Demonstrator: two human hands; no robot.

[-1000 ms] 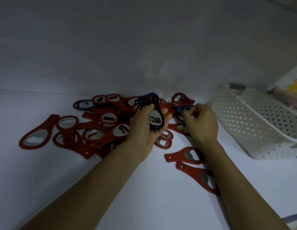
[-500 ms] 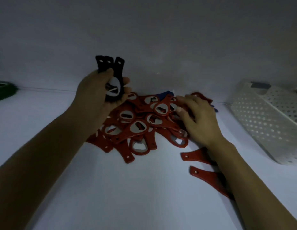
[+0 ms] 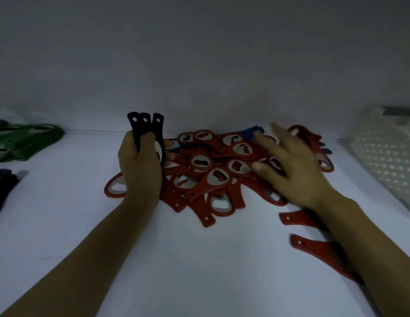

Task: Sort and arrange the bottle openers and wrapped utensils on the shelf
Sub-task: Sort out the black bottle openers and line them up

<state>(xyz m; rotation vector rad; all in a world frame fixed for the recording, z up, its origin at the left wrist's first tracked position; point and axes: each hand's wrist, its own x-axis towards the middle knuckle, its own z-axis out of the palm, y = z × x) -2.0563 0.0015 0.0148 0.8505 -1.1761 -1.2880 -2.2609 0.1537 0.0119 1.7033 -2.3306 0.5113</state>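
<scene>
My left hand (image 3: 139, 165) grips three black bottle openers (image 3: 145, 128) upright, handles fanned upward, at the left edge of a pile of red bottle openers (image 3: 213, 170) on the white shelf (image 3: 199, 259). My right hand (image 3: 291, 170) hovers over the pile's right side, fingers spread and blurred, holding nothing. A few blue openers (image 3: 254, 130) poke out at the back of the pile. Two red openers (image 3: 300, 219) lie apart near my right forearm. A stack of green openers (image 3: 25, 138) lies at far left, with dark openers (image 3: 3, 188) below it.
A white perforated basket (image 3: 387, 161) stands at the right, tilted toward the pile. The shelf's back wall (image 3: 199, 65) rises just behind the openers. Bare shelf surface stretches in front of the pile, between my forearms.
The view shifted left, bringing the green and dark stacks into sight. My left hand still holds the black openers. My right hand lifted off the pile and spread its fingers.
</scene>
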